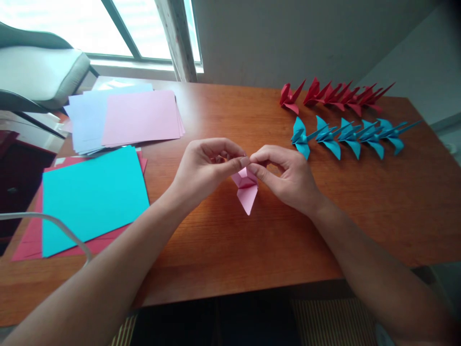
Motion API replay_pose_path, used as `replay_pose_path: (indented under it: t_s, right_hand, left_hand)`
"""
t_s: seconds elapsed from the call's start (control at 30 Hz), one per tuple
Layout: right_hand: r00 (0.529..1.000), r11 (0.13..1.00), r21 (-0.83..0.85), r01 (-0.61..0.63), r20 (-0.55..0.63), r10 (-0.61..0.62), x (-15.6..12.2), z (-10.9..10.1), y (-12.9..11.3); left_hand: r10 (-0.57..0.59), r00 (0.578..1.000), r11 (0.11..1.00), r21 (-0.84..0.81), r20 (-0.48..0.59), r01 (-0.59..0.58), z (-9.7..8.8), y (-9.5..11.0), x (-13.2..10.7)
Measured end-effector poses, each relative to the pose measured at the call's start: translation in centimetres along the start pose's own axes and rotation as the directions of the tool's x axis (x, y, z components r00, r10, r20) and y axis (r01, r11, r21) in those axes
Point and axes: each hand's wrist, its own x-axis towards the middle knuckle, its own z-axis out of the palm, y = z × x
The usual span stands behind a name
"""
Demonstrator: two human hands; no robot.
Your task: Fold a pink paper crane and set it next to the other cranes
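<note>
Left hand (205, 163) and right hand (291, 177) are pinching the folded pink paper (248, 196) at its far end, and it is showing between them over the counter (230, 259). Blue paper cranes (329, 136) and red paper cranes (333, 98) are standing in rows beyond the right hand.

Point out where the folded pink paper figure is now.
In the head view, the folded pink paper figure is near centre, pinched by the left hand and right hand, left of the row of blue paper cranes.

Bare fingers (268, 153), wrists (175, 192) and forearms (118, 269)
</note>
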Motion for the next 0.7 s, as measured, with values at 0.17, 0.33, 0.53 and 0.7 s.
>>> replay_pose_path:
  t_s: [0.17,0.33,0.53,0.7]
  right_hand:
    - [1.000,0.999,0.030,-0.012,0.011,0.012,-0.01,-0.04,-0.12]
    - [0.999,0.997,0.068,-0.042,0.011,0.041,-0.05,-0.04,-0.21]
    - [0.997,0.993,0.080,-0.083,0.001,0.083,-0.05,-0.05,-0.42]
    - [0.994,0.990,0.088,-0.111,0.004,0.111,-0.06,-0.04,-0.44]
  left_hand:
    - [-0.007,0.998,1.000,-0.027,-0.059,0.006,0.22,-0.12,-0.09]
    - [-0.026,0.999,0.996,-0.089,-0.048,0.022,0.30,-0.12,-0.13]
    - [-0.012,0.997,0.992,-0.125,-0.072,0.003,0.37,-0.40,-0.14]
    - [0.004,0.994,0.992,-0.123,-0.114,-0.018,0.52,-0.74,-0.14]
